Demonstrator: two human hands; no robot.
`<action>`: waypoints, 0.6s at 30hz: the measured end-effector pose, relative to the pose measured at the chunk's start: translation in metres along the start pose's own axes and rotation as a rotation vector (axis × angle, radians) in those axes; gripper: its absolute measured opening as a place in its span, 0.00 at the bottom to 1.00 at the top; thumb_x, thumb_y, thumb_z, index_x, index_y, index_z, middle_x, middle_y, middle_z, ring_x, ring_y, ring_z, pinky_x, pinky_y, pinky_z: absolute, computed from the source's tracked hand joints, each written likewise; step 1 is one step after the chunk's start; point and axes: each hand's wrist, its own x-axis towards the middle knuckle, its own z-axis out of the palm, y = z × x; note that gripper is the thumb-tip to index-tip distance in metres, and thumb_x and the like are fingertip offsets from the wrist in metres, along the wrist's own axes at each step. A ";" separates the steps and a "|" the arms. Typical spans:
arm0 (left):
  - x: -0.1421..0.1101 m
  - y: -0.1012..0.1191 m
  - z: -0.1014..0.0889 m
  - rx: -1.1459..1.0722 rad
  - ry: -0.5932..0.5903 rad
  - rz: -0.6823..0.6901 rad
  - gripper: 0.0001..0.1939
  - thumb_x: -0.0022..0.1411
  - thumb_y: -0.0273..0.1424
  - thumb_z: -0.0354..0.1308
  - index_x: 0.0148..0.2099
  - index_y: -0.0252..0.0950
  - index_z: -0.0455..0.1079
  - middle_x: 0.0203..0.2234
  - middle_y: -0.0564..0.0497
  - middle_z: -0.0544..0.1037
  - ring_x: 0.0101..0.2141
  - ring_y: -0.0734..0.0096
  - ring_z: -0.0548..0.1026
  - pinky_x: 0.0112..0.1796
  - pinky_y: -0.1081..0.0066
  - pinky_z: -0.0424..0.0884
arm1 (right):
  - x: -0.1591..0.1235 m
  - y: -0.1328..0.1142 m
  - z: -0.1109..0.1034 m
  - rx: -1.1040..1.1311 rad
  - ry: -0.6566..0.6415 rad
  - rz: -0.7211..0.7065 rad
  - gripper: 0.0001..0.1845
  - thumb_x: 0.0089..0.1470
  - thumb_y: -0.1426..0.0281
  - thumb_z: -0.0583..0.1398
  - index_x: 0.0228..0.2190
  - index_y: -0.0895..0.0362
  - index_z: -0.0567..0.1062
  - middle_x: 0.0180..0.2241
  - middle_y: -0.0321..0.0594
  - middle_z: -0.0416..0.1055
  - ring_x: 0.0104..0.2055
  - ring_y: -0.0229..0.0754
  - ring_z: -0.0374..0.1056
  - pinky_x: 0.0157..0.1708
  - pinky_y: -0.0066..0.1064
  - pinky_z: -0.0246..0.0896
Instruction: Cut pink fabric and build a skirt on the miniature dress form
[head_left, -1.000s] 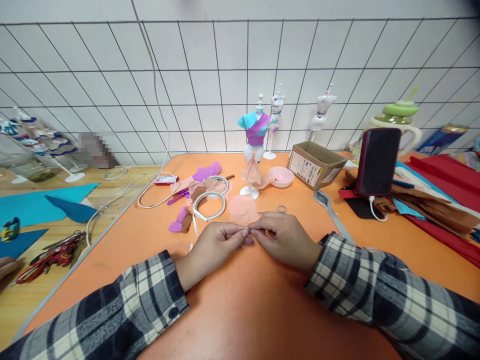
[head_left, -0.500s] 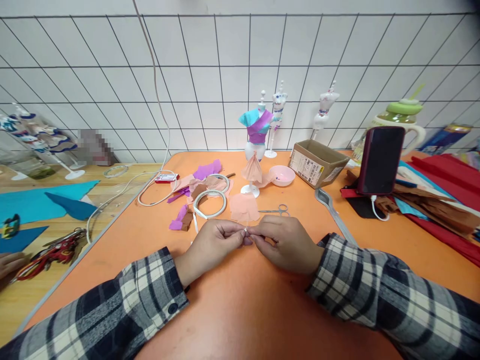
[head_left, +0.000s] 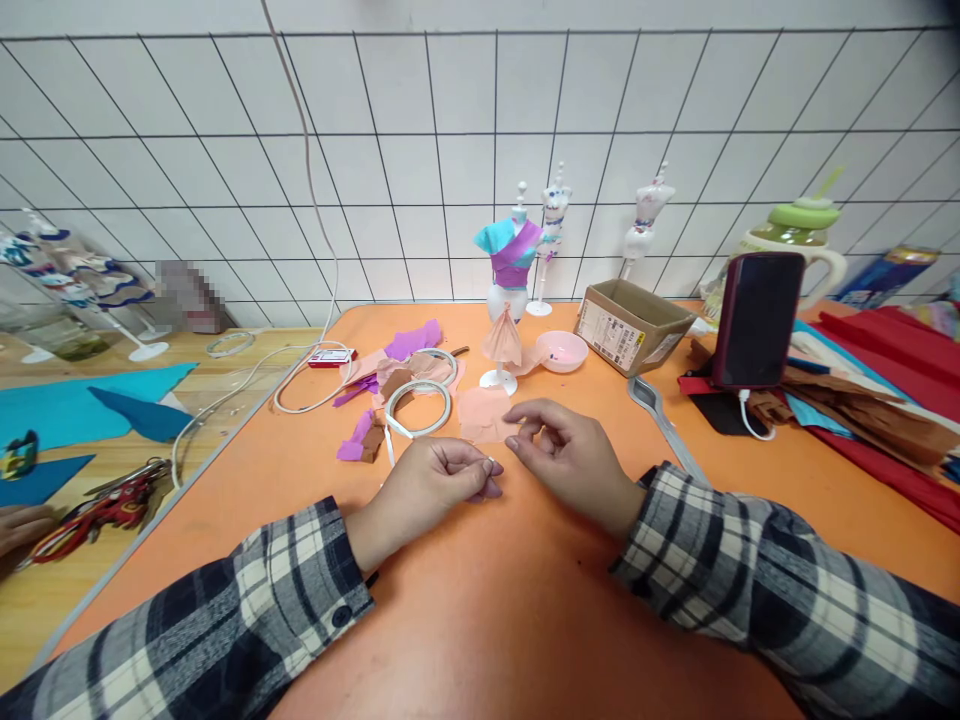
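Note:
My left hand (head_left: 431, 485) is closed in a pinch on a tiny white piece (head_left: 491, 461), too small to make out its kind. My right hand (head_left: 570, 455) is off to the right of it, thumb and forefinger apart, with nothing seen between them. Its fingertips overlap the right edge of a peach crepe paper square (head_left: 480, 412); whether they touch it I cannot tell. Left of the square lie rolls of white tape (head_left: 418, 432). Behind it stands a small mannequin (head_left: 504, 300) in a turquoise and purple paper top, with a gathered peach paper piece (head_left: 502, 340) against its front.
Purple and brown scraps (head_left: 361, 438) lie at left. A pink bowl (head_left: 562, 352), a cardboard box (head_left: 634, 325) and a grey tool (head_left: 664, 420) are at right. A phone (head_left: 757, 320) stands before a jug (head_left: 806, 235). Another person's hand (head_left: 22, 530) is near red-handled tools (head_left: 105, 515) at far left.
My right hand has parted from my left, moving up and to the right, and its fingers have opened. It now hides the small scissors. The left hand keeps its pinch.

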 end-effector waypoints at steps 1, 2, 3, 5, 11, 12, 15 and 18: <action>0.000 0.000 0.000 0.022 -0.003 0.016 0.09 0.54 0.33 0.59 0.28 0.33 0.76 0.24 0.48 0.82 0.25 0.72 0.77 0.30 0.75 0.73 | -0.001 -0.001 0.000 -0.034 -0.023 -0.059 0.08 0.53 0.72 0.61 0.37 0.55 0.77 0.26 0.32 0.71 0.21 0.31 0.59 0.25 0.25 0.56; 0.000 -0.001 -0.001 0.053 -0.002 0.039 0.10 0.54 0.34 0.59 0.27 0.33 0.76 0.23 0.48 0.82 0.25 0.71 0.76 0.29 0.75 0.73 | -0.001 -0.001 -0.001 -0.066 -0.054 -0.114 0.05 0.53 0.72 0.62 0.34 0.55 0.77 0.26 0.33 0.71 0.22 0.32 0.60 0.27 0.26 0.57; 0.000 -0.002 -0.001 0.092 0.004 0.065 0.10 0.54 0.34 0.58 0.26 0.33 0.76 0.23 0.48 0.81 0.24 0.71 0.76 0.29 0.75 0.72 | -0.002 -0.001 -0.001 -0.089 -0.089 -0.151 0.03 0.53 0.73 0.62 0.31 0.55 0.77 0.26 0.34 0.71 0.24 0.33 0.61 0.28 0.26 0.57; 0.000 -0.004 -0.002 0.183 0.026 0.118 0.10 0.53 0.33 0.57 0.26 0.34 0.77 0.22 0.49 0.81 0.24 0.71 0.75 0.28 0.75 0.69 | -0.002 0.000 0.000 -0.100 -0.144 -0.164 0.03 0.53 0.73 0.62 0.29 0.55 0.78 0.25 0.34 0.71 0.25 0.33 0.62 0.29 0.26 0.57; -0.004 -0.009 0.000 0.370 0.036 0.193 0.11 0.52 0.30 0.54 0.23 0.34 0.76 0.17 0.53 0.76 0.21 0.74 0.68 0.23 0.76 0.59 | -0.003 0.000 0.002 -0.081 -0.205 -0.102 0.04 0.51 0.75 0.62 0.27 0.55 0.78 0.24 0.33 0.72 0.23 0.32 0.62 0.27 0.25 0.57; -0.004 -0.009 0.001 0.388 0.034 0.199 0.12 0.52 0.30 0.53 0.22 0.33 0.75 0.16 0.54 0.74 0.20 0.75 0.66 0.22 0.76 0.58 | -0.003 -0.001 0.002 -0.096 -0.207 -0.102 0.05 0.50 0.75 0.62 0.27 0.55 0.78 0.23 0.33 0.72 0.23 0.32 0.62 0.27 0.25 0.56; -0.005 -0.009 0.003 0.417 0.012 0.210 0.12 0.52 0.30 0.52 0.21 0.33 0.72 0.14 0.55 0.68 0.19 0.77 0.62 0.22 0.75 0.54 | -0.005 -0.004 0.002 -0.160 -0.199 -0.127 0.04 0.47 0.77 0.62 0.25 0.56 0.76 0.23 0.33 0.72 0.24 0.33 0.63 0.27 0.25 0.55; -0.004 -0.009 0.003 0.390 -0.009 0.198 0.12 0.52 0.30 0.52 0.20 0.33 0.71 0.14 0.56 0.65 0.19 0.77 0.60 0.22 0.75 0.53 | -0.005 -0.004 0.004 -0.140 -0.201 -0.115 0.05 0.44 0.78 0.61 0.24 0.57 0.75 0.24 0.33 0.71 0.24 0.33 0.63 0.26 0.24 0.55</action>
